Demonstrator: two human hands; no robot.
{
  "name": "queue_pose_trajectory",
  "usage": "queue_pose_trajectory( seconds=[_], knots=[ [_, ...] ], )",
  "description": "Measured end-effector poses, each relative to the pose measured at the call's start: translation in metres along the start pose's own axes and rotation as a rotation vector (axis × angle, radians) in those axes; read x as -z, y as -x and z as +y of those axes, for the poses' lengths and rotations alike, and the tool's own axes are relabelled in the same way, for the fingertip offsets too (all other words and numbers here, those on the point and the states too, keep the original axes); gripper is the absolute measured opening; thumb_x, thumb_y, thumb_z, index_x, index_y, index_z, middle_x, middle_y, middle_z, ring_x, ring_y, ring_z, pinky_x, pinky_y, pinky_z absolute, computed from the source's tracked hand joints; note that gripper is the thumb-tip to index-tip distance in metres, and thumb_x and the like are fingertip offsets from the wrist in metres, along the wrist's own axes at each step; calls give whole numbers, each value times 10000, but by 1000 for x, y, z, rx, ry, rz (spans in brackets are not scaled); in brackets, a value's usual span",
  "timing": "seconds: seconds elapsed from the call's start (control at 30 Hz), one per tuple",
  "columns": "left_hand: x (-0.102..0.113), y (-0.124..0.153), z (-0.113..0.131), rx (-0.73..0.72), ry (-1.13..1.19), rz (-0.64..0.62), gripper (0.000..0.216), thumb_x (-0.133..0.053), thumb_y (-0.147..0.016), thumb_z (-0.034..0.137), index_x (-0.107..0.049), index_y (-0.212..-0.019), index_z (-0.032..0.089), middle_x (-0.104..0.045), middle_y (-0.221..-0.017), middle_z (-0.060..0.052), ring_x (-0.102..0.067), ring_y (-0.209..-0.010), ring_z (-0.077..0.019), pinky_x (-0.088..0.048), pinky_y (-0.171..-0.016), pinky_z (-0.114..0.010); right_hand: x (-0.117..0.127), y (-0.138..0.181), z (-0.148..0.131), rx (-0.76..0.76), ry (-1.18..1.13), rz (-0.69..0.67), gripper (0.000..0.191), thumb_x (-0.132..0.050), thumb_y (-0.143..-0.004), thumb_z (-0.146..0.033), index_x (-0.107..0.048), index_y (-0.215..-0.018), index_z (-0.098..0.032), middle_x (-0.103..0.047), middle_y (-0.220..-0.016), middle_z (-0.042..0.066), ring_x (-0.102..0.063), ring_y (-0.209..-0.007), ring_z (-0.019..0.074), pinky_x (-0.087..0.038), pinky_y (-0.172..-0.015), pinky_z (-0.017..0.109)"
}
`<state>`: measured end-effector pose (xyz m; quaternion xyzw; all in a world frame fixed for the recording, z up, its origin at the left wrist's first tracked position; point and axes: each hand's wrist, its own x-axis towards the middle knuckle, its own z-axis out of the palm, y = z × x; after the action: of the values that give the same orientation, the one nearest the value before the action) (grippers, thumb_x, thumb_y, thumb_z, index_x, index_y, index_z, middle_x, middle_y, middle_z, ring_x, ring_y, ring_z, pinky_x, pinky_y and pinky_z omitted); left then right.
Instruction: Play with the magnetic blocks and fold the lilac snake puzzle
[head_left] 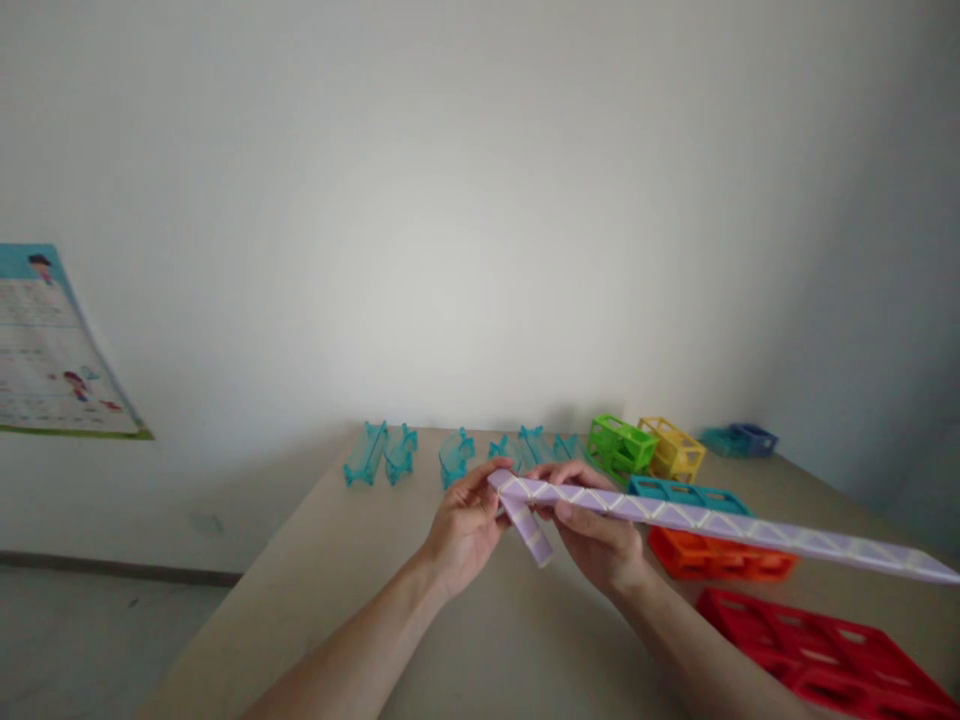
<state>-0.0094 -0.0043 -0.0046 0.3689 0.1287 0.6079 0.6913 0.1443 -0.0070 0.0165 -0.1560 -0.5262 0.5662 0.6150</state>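
In the head view, both hands hold a lilac segmented strip (675, 512) over the desk (315, 590). Pale zigzag lines run along its faces. The long part is straight and tilts down slightly to the right, tapering at the picture's right edge; at its left end a short section (531, 532) folds back and slants downward toward the person.

The left hand (463, 525) has its fingers closed on the folded end. The right hand (600, 535) grips the straight part near the fold, its thumb along the near side.

Openwork frames stand on the right: a green frame (621, 447) and a yellow frame (673, 448) close together at the back, then a blue frame (686, 490), an orange frame (720, 555) and a red frame (814, 640) nearer the person. I cannot tell whether anything lies inside them. A dark blue piece (754, 440) sits in the far right corner.

Translucent turquoise pieces (366, 455) line the back of the desk near the wall (450, 220). The desk's left edge slants toward the person, with bare surface between it and the left forearm. The strip crosses in front of the blue and orange frames.
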Motion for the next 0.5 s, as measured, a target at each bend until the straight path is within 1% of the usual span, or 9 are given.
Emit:
queue_pose_trajectory(
  seconds=[0.17, 0.33, 0.5],
  knots=[
    [2, 0, 0, -1, -15, 12, 302, -777, -666, 198, -723, -963, 217, -709, -924, -41, -620, -866, -174, -447, -804, -310, 1, 0, -2, -10, -13, 1, 177, -772, -607, -263, -672, -749, -225, -690, -866, 46, -590, -683, 184, -455, -644, 321],
    [4, 1, 1, 15, -35, 17, 333, -796, -647, 214, -729, -974, 210, -710, -864, -40, -610, -785, -159, -446, -750, -293, 4, -1, 0, 1, -29, 6, 149, -753, -634, -257, -678, -759, -228, -685, -845, 42, -549, -636, 160, -439, -624, 309],
    [4, 3, 1, 1, -64, -5, 336, -799, -652, 255, -731, -976, 196, -709, -871, -51, -602, -781, -154, -437, -742, -283, 7, -1, 3, 2, -13, 21, 154, -751, -644, -278, -672, -768, -236, -671, -871, 37, -519, -610, 149, -436, -620, 312]
  ],
)
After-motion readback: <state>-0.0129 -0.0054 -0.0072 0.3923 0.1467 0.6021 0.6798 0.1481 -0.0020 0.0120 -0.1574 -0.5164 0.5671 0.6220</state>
